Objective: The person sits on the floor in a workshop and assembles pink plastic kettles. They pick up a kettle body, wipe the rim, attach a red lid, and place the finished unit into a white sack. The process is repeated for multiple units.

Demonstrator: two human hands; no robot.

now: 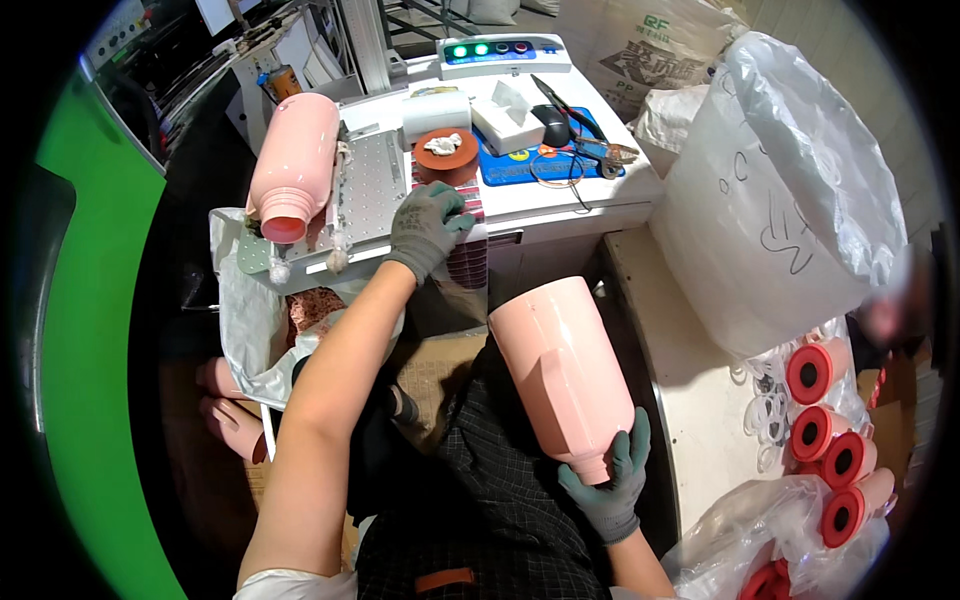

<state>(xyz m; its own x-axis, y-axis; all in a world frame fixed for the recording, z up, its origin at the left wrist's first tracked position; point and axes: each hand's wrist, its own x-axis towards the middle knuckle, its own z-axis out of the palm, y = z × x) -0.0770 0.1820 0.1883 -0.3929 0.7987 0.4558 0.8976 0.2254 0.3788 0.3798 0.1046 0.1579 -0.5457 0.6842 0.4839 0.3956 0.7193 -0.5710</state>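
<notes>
Both my hands wear grey gloves with green fingers. My right hand is closed round the neck end of a glossy pink plastic bottle, which lies tilted over my lap, its wide base pointing up and away. My left hand is at the front edge of the white machine table, fingers curled beside a red-striped strip that hangs over the edge. What those fingers hold, if anything, is hidden. Just beyond them sits a round brown dish with a crumpled white wad on it. Another pink bottle lies on the perforated metal plate.
On the table are a tissue box, a black mouse and pliers. A large white sack stands at right, above several pink parts with red rings. A white bag hangs at left.
</notes>
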